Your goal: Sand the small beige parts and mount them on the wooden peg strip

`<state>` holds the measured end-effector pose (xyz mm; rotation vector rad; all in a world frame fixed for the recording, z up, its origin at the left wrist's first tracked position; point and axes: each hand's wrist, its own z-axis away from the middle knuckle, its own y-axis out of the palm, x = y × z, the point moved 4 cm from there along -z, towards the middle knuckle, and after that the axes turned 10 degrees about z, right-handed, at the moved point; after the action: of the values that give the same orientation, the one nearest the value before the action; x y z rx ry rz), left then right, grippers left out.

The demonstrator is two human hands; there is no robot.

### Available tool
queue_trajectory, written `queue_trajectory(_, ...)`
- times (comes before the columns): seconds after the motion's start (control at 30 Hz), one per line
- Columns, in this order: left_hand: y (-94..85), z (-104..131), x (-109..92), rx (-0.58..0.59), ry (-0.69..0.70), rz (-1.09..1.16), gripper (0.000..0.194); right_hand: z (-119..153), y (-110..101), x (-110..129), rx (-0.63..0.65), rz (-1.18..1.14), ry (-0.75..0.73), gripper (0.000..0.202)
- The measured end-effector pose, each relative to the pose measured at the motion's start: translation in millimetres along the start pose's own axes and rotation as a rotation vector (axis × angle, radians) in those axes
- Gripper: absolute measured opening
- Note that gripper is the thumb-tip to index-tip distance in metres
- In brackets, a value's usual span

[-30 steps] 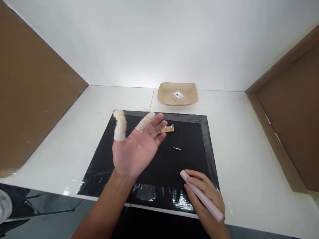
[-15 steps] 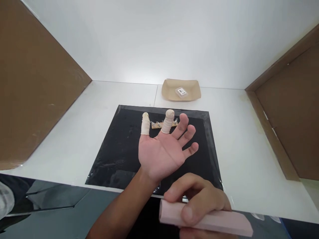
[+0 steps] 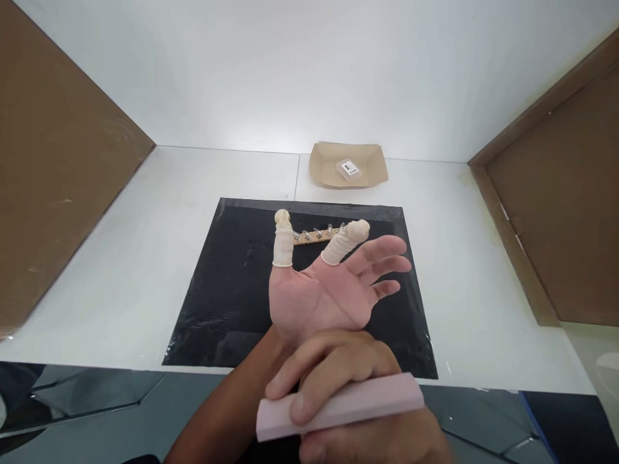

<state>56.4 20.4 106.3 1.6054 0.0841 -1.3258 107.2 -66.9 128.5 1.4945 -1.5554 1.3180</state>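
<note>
My left hand (image 3: pixel 322 296) is held palm up over the black mat (image 3: pixel 213 303), fingers apart and nothing in it. Cream finger cots (image 3: pixel 283 241) cover its thumb and index finger. Below it, close to the left wrist, my right hand (image 3: pixel 338 367) grips a long, flat-sided pale pink bar (image 3: pixel 362 399) between thumb and fingers. Behind the cots, a narrow tan strip (image 3: pixel 309 238) lies on the mat, bearing several small clear pieces with shiny bits. The index finger partly hides its right end.
A brown paper tray (image 3: pixel 319 175) stands at the back of the white table (image 3: pixel 474 258), holding a small clear case (image 3: pixel 349 169) with a white label. Brown panels (image 3: pixel 62 148) close off both sides, and a white wall (image 3: pixel 271 71) rises behind.
My right hand has moved left with the pink bar, nearer the left wrist, and the bar's tilt has changed. My left fingers have swung right, showing more of the strip.
</note>
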Motion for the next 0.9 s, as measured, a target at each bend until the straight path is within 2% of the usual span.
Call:
queue_trajectory(0.1, -4.4, 4.3, -5.2, 0.022, -0.004, -0.077, 0.1, -2.8, -1.0, -6.3, -0.014, -0.362, 0.066, 0.01)
queue_trajectory(0.27, -4.2, 9.3, -6.3, 0.077, -0.029, -0.081, 0.094, 7.7, -5.4, -17.7, -0.205, -0.446, 0.07, 0.02)
queue_trajectory(0.33, -3.3, 7.7, -4.7, 0.065, -0.021, -0.105, 0.091, 15.6, -15.5, -24.5, -0.376, -0.337, 0.071, 0.017)
queue_trajectory(0.43, -1.8, 3.7, -1.1, 0.039, -0.014, -0.195, 0.089, 37.7, -41.2, -33.0, -0.75, -0.077, 0.181, 0.013)
queue_trajectory(0.5, -1.0, 2.1, 1.9, 0.013, -0.006, -0.234, 0.087, 52.7, -53.2, -31.0, -0.839, -0.044, 0.193, 0.014)
queue_trajectory(0.57, -1.2, 2.0, 5.3, -0.035, 0.026, -0.235, 0.082, 63.5, -57.5, -23.4, -0.81, -0.097, 0.133, 0.015)
queue_trajectory(0.67, 0.3, 4.1, 12.7, -0.053, 0.083, -0.201, 0.079, 71.5, -51.2, -13.5, -0.7, -0.18, 0.1, 0.014)
queue_trajectory(0.77, 4.3, 6.9, 22.1, -0.021, 0.071, -0.213, 0.089, 70.3, -38.3, -9.5, -0.518, -0.221, -0.025, 0.014)
queue_trajectory(0.9, 8.8, 12.5, 28.6, -0.087, 0.072, -0.179, 0.097, 71.9, -26.3, -16.7, -0.238, -0.213, -0.167, 0.019)
